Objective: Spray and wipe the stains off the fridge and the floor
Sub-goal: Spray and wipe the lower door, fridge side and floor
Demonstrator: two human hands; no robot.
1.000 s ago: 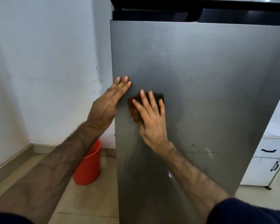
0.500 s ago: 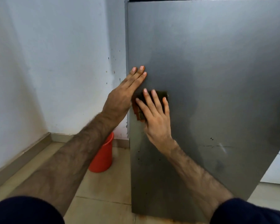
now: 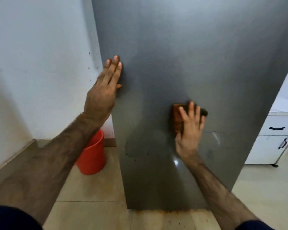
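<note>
The grey fridge side [image 3: 198,55] fills the middle of the view. My right hand [image 3: 189,130] presses an orange and dark sponge [image 3: 177,117] flat against the panel, fingers spread over it. My left hand [image 3: 103,92] lies flat and open on the fridge's left edge, higher up. Small dark specks [image 3: 128,153] dot the lower left of the panel. A brownish stain line [image 3: 156,211] runs along the floor at the fridge's base.
A red bucket [image 3: 92,156] stands on the tiled floor [image 3: 90,188] between the fridge and the white wall [image 3: 40,63]. A white cabinet with black handles [image 3: 273,140] sits to the right of the fridge.
My right hand has slid the sponge down and to the right across the panel, away from the left hand. The view has dropped lower, showing the fridge's base and the floor stain.
</note>
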